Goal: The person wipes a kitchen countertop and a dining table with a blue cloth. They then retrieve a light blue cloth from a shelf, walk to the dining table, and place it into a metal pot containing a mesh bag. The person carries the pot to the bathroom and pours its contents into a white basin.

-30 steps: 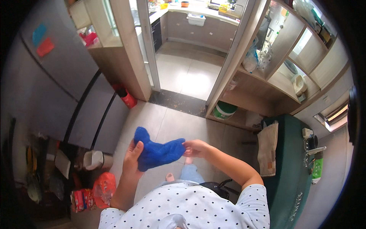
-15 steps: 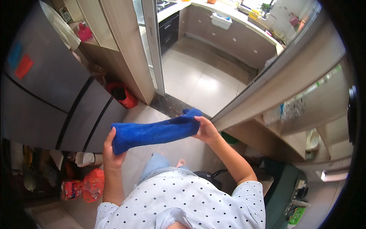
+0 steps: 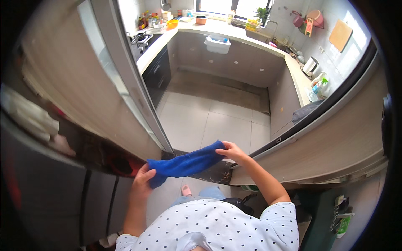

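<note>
Kitchen fills the upper part of my head view, seen through a doorway with a pale floor beyond. Along its far side and both flanks runs a light-topped table, and a white tub is fixed just below its edge. Nearer, a dark speckled threshold crosses the doorway, partly covered from my viewpoint by the blue cloth.

I have that cloth in the air, in front of the spotted shirt, strung lengthwise between both grips. Its long axis slants from lower left to upper right, so the right end lies farther from the torso than the left. The middle is about equally far from either side; neither is clearly nearer.

From the left grip the cloth lies to the right and forward. Fingers and thumb are clamped on that end, with a loose fold drooping beside them. From the right grip it lies to the left and back toward the body; thumb and fingertips pinch the narrower corner. I cannot tell how firmly either one presses.
</note>
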The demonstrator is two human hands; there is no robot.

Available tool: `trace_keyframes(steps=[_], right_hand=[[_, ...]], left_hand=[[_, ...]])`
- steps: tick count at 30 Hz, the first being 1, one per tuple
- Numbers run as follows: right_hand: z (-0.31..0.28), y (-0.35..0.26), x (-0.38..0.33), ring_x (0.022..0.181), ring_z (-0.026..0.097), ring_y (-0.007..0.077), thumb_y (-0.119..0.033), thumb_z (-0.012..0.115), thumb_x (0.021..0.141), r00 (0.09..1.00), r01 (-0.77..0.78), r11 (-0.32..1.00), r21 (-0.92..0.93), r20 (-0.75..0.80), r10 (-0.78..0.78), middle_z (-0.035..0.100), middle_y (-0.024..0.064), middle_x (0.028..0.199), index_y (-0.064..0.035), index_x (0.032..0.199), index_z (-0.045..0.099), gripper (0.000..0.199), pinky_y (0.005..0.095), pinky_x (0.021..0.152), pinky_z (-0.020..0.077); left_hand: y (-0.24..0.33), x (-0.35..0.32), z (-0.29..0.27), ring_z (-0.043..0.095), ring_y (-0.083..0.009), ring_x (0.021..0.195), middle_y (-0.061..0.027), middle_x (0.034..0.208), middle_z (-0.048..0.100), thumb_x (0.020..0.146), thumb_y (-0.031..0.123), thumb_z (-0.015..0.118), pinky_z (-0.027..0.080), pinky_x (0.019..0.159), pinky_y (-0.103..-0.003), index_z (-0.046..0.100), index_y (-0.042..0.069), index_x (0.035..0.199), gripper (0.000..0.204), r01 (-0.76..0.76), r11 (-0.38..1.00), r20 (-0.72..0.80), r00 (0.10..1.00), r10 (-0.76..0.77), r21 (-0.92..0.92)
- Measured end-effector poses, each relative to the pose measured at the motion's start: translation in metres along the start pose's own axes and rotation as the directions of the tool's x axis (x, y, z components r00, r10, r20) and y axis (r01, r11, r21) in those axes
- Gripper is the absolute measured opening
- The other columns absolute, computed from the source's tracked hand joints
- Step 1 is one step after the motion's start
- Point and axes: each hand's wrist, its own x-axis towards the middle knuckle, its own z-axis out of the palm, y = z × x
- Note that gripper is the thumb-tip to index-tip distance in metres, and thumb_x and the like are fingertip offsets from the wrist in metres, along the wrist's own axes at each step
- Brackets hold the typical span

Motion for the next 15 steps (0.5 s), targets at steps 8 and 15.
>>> trace_keyframes(steps=[8,15], right_hand=[[-0.076,-0.029,0.117,0.080,0.058,0.0146,-0.015,0.061,0.082,0.998,0.068,0.910,-0.410,0.039,-0.057,0.064,0.0060,0.088,-0.0005,0.100,0.061,0.024,0.0291,0.072,0.0472],[-0.118,-0.120,0.186,0.105,0.054,0.0275,-0.007,0.060,0.080,0.893,0.437,0.721,-0.538,0.166,-0.417,0.048,0.0164,0.123,-0.0109,0.123,0.047,0.045,0.0346,0.079,0.0514]], left_hand=[[0.021,0.174,0.041,0.061,-0.0155,0.085,-0.0089,0.096,0.062,0.085,0.012,0.059,0.049,0.079,-0.028,0.053,0.000,0.104,0.023,0.135,0.986,0.076,0.987,-0.143,0.098],[0.016,0.316,0.071,0.061,-0.0153,0.084,-0.0098,0.095,0.061,0.083,0.011,0.063,0.050,0.079,-0.029,0.054,-0.001,0.103,0.025,0.197,0.969,0.055,0.977,-0.207,0.149]])
